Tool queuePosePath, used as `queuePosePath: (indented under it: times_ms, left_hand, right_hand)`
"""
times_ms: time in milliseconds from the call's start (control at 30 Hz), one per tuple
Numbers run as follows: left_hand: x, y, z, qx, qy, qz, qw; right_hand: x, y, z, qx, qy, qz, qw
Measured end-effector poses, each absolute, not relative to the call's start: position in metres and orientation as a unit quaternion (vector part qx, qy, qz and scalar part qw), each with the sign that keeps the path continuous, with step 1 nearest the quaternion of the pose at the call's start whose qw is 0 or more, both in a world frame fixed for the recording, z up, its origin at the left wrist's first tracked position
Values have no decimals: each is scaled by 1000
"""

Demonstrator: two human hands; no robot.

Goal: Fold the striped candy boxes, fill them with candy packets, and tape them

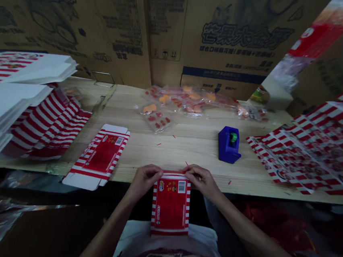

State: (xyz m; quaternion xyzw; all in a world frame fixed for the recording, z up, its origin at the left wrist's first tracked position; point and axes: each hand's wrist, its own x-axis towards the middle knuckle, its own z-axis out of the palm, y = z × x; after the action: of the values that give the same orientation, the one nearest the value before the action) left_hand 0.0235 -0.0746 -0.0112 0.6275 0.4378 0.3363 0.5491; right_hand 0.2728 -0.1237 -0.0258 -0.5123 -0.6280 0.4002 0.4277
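Observation:
A red box [170, 205] with white stripes along its edges is held between my two hands, below the table's front edge and against my body. Its printed face with a barcode is turned up. My left hand [146, 180] pinches its far left corner. At the far right corner, my right hand [203, 178] grips it with thumb and fingers. A second, flat box [102, 153] of the same print lies on the table to the left, its white end flaps stretched out. A blue tape dispenser [229, 144] with a green core stands right of my hands.
White and striped flat cartons [20, 98] are stacked at the left. Several red-striped boxes [319, 146] stand in rows at the right. Clear packets of small shaped pieces [163, 105] lie at the back before large brown cartons [210, 31]. Red scraps dot the table [196, 138].

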Motion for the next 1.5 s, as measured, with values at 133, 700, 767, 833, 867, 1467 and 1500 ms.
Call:
queuePosePath:
  times_ms: [133, 700, 767, 833, 867, 1467, 1500]
  left_hand:
    - [25, -72, -6, 691, 441, 322, 474]
    - [21, -62, 5, 765, 379, 256, 454]
    - [22, -67, -4, 754, 385, 281, 452]
    - [25, -72, -12, 735, 397, 315, 450]
    - [27, -74, -16, 720, 405, 330, 457]
    - [33, -84, -30, 527, 433, 370, 631]
    - [33, -83, -31, 526, 436, 379, 624]
  right_hand:
    - [272, -121, -22, -526, -647, 376, 405]
    - [273, -119, -10, -505, -623, 422, 423]
    - [267, -127, -18, -512, -592, 417, 462]
    - [258, -135, -27, -529, -554, 405, 499]
    - [254, -138, -30, -536, -540, 400, 511]
    - [410, -92, -46, -750, -306, 79, 581]
    - [410, -88, -50, -749, -297, 78, 588]
